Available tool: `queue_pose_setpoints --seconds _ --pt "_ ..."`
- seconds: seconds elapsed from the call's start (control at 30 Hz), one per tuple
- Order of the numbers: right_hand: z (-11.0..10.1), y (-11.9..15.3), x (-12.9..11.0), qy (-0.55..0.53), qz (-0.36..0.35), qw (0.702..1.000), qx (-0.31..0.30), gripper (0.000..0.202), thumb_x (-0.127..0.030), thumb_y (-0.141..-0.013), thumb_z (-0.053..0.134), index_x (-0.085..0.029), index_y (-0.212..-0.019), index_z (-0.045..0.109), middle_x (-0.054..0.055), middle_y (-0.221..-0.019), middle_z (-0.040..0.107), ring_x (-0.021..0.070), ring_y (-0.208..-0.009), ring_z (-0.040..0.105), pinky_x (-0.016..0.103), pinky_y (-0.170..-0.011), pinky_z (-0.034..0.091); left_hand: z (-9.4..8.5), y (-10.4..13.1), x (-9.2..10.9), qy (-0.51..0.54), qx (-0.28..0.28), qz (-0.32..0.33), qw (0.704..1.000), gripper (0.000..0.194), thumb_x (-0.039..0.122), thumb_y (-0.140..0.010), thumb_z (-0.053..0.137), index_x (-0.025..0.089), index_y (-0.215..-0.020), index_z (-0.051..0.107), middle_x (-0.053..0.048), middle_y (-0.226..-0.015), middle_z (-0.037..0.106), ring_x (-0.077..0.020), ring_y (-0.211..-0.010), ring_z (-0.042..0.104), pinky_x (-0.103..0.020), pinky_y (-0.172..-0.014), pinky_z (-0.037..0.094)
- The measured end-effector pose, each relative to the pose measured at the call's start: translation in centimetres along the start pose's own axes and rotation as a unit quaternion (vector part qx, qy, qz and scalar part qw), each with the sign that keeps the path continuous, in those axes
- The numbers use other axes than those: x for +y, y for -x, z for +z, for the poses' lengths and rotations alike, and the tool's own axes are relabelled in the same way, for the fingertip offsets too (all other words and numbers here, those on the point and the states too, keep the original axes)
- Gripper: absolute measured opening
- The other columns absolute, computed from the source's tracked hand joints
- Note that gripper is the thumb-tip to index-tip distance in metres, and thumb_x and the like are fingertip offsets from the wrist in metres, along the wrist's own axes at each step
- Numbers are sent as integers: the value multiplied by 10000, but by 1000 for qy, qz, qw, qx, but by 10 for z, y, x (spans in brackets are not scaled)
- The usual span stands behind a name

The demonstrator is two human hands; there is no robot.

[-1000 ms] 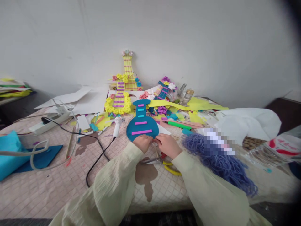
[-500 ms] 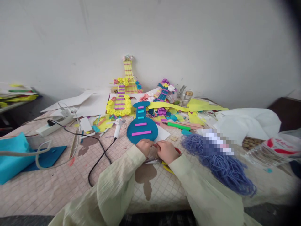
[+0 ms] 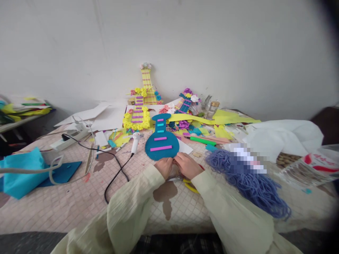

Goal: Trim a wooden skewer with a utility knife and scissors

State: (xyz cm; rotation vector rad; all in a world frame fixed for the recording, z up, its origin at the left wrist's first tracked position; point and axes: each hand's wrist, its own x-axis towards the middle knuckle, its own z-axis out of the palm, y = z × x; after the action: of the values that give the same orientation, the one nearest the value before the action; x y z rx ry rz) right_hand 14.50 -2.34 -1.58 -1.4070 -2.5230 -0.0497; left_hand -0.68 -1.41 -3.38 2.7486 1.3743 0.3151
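My left hand (image 3: 164, 167) and my right hand (image 3: 187, 165) meet with closed, pinching fingertips just below a dark blue guitar-shaped cutout (image 3: 162, 155). Something small and brownish shows between the fingertips, too small to name. Purple and light blue strips lie across the cutout's neck and body. Under and beside my right hand are scissors with yellow handles (image 3: 191, 187), partly hidden. A white glue gun (image 3: 135, 143) with a black cord stands left of the cutout. To the right of my right hand lies a bundle of blue-purple yarn (image 3: 254, 190).
Decorated yellow guitar shapes (image 3: 137, 116) lean at the wall. A green marker (image 3: 203, 140), yellow crepe paper (image 3: 235, 119) and paper scraps lie behind my hands. At left are a power strip (image 3: 69, 138) and light blue paper (image 3: 25, 173); at right, a plastic bag (image 3: 317, 173).
The view has shifted slightly, moving the scene a little to the right. My hands stay pinched together below the cutout, with fingertips still close to each other.
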Motion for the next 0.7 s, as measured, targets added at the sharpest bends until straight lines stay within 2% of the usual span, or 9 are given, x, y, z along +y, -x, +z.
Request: queue_pose_setpoints --seconds 0.13,0.3,0.53,0.7 --pt "0 -3 -3 0 -15 1000 5 178 -264 -842 477 -137 -937 559 37 -954 579 143 -862 555 351 -756 467 0 2 -6 0 -26 -3 1000 276 285 -850 482 130 -1078 502 -77 -1058 546 -177 -898 561 -372 -760 488" --pt "4 -12 -6 -8 -17 1000 15 213 -285 -843 476 -140 -983 548 44 -980 575 140 -848 562 343 -736 478 2 3 -18 1 -23 -13 1000 273 288 -853 475 143 -1083 503 -82 -1086 535 -180 -921 552 -377 -781 481" --pt "7 -22 -10 -30 -2 998 54 213 -278 -843 477 -138 -988 544 45 -982 574 144 -861 561 347 -740 477 5 0 -33 15 29 -57 998 260 283 -857 467 151 -1077 508 -79 -1088 535 -175 -917 552 -370 -780 482" --pt "2 -22 -12 -43 -4 997 63 170 -257 -854 456 -135 -908 562 30 -920 581 134 -851 556 336 -747 469 -2 5 -38 29 76 -49 995 275 282 -852 478 137 -1084 501 -80 -1078 538 -180 -917 555 -378 -775 483"
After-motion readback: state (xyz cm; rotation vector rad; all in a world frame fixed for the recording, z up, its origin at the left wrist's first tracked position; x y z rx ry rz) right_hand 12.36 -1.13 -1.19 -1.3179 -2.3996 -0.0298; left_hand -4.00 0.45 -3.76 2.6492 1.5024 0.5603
